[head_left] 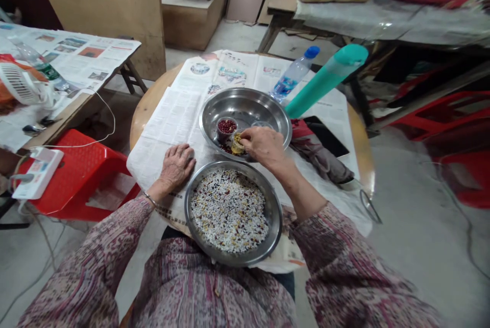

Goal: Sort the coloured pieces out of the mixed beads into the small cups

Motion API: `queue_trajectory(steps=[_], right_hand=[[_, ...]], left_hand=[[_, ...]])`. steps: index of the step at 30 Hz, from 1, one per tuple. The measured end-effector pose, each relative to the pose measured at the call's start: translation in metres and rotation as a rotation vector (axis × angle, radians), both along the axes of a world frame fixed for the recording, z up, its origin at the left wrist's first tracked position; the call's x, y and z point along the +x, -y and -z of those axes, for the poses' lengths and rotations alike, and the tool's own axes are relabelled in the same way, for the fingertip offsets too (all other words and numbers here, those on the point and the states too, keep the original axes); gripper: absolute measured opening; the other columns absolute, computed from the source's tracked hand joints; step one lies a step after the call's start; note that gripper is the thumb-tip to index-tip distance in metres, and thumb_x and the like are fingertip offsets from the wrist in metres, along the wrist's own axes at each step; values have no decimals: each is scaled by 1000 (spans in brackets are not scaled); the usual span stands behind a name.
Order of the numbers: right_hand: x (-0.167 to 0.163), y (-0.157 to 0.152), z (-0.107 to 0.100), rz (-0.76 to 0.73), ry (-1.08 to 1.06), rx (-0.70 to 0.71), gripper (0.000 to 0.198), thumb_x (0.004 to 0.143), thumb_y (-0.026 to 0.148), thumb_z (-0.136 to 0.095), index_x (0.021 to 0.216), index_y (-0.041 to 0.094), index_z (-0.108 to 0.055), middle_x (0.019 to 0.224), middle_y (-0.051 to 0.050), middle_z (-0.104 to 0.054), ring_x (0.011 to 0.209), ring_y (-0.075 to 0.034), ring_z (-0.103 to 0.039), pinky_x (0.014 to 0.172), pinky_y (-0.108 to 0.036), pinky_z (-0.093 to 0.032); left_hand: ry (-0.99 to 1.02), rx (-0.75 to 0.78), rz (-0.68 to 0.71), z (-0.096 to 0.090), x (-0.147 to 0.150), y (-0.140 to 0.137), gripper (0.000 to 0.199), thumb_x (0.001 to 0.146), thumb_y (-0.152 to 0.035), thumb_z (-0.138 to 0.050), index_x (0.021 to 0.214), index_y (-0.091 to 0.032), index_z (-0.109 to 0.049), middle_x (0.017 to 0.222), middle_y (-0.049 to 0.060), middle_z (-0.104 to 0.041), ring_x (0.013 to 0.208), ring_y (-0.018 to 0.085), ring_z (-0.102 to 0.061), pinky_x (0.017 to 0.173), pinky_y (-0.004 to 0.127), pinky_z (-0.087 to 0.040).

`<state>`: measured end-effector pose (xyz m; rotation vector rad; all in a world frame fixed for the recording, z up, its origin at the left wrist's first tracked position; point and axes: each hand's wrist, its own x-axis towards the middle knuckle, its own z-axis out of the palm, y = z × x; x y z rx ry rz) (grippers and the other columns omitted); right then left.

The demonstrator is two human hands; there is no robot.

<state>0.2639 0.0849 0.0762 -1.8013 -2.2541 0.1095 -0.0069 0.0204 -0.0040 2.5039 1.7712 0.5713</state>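
My left hand [177, 165] lies flat on the newspaper [179, 108], fingers stretched out and nothing in it. Over the far steel basin [245, 94], my right hand [266, 145] has its fingertips pinched together at a small clear cup of yellow kernels [237, 143]. What the pinch holds, if anything, is too small to make out. Beside that cup stands another cup of dark red beans [226, 126], and some loose beans lie at the basin's near side. Closest to me, a second steel basin [278, 216] holds mixed white, black, yellow and red grains [229, 210].
Behind the far basin stand a water bottle [294, 73] and a tall teal cylinder [325, 80]. To their right lie a dark folded umbrella [321, 157] and a flat black object [331, 139]. A red stool [88, 175] bearing a power strip [38, 172] is at left.
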Motion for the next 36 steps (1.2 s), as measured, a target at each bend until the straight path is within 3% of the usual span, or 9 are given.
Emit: queue_trajectory(steps=[8, 13, 17, 19, 21, 25, 28, 30, 36], right_hand=[[2, 24, -22, 22, -152, 24, 20, 94, 25, -55, 96, 22, -74, 103, -10, -75, 94, -27, -67, 77, -39, -49], [17, 105, -12, -183, -284, -21, 16, 93, 18, -56, 92, 21, -71, 97, -7, -76, 89, -22, -68, 80, -34, -50], [19, 175, 10, -441, -210, -297, 14, 89, 13, -59, 88, 23, -69, 89, -2, -72, 85, -16, -67, 74, -27, -48], [15, 194, 20, -527, -117, -362, 16, 88, 11, -59, 82, 22, -68, 83, -1, -70, 80, -15, -64, 70, -27, -45], [12, 197, 29, -520, -50, -336, 16, 90, 12, -57, 83, 21, -68, 85, -2, -69, 82, -16, -63, 71, -28, -45], [11, 173, 43, -271, -30, -132, 20, 93, 12, -51, 99, 19, -69, 95, -8, -70, 94, -20, -62, 81, -30, -48], [14, 156, 49, -74, -45, 26, 26, 92, 11, -50, 109, 18, -68, 106, -12, -68, 103, -25, -59, 84, -34, -50], [13, 153, 52, 7, -31, 68, 31, 90, 10, -49, 115, 16, -66, 112, -15, -67, 105, -27, -57, 84, -36, -50], [12, 174, 62, -99, -177, -22, 25, 90, 10, -50, 106, 18, -67, 104, -9, -71, 99, -21, -63, 89, -31, -49]], left_hand=[[268, 28, -31, -22, 2, 6, 18, 103, -29, -45, 108, -23, -61, 119, 8, -65, 116, 21, -58, 109, 41, -48], [161, -93, 286, -46, 38, 67, 24, 99, -34, -52, 119, -22, -61, 121, 11, -65, 115, 25, -60, 102, 47, -53], [-32, -256, 316, -44, 62, 116, 100, 63, -50, -89, 146, -20, -43, 158, 24, -35, 145, 46, -32, 109, 60, -43], [-92, -325, 269, -41, 69, 124, 111, 56, -49, -93, 148, -22, -39, 161, 25, -28, 147, 50, -27, 107, 62, -42], [-106, -354, 230, -40, 75, 122, 96, 64, -43, -91, 144, -24, -43, 157, 22, -35, 141, 47, -38, 104, 59, -46], [-35, -329, 330, -39, 93, 99, 21, 95, -15, -55, 114, -20, -61, 118, 11, -61, 110, 26, -60, 96, 40, -53], [-17, -288, 345, -38, 106, 81, 28, 99, -9, -39, 103, -18, -64, 101, 9, -63, 96, 21, -61, 87, 35, -54], [-18, -200, 308, -39, 111, 72, 24, 97, -13, -45, 111, -19, -64, 111, 10, -63, 106, 25, -58, 92, 38, -53], [-69, -205, 299, -41, 118, 57, 45, 86, -26, -68, 129, -22, -58, 139, 13, -52, 128, 33, -47, 104, 50, -47]])
